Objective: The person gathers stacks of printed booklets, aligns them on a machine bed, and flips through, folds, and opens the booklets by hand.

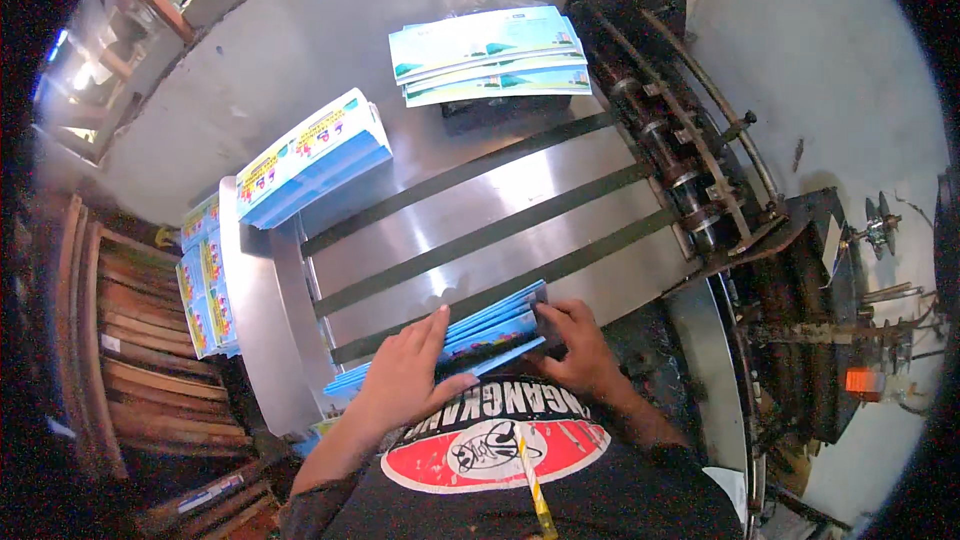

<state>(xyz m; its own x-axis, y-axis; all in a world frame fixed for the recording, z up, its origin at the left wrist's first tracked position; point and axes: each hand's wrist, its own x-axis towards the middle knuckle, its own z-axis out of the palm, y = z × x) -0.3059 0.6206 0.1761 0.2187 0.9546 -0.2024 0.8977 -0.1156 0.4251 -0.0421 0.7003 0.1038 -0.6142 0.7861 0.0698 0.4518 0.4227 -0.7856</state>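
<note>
A fanned stack of blue printed paper sheets (490, 325) is held between my two hands, close to my body at the near edge of the metal table. My left hand (408, 365) grips the stack from the left, fingers along its far side and thumb on the near side. At the right end, my right hand (578, 345) is closed on the sheets, its fingertips partly hidden. Beyond, a neat pile of blue and yellow printed sheets (315, 160) rests at the left of the table. A further pile of light-blue printed sheets (490, 50) lies at the back.
Dark belts (480, 230) cross the shiny metal table (510, 190). A roller mechanism with metal bars (680, 140) stands on the right, near an orange block (864, 381). More printed sheets (205, 285) sit left of the table, beside stacked wooden boards (165, 360).
</note>
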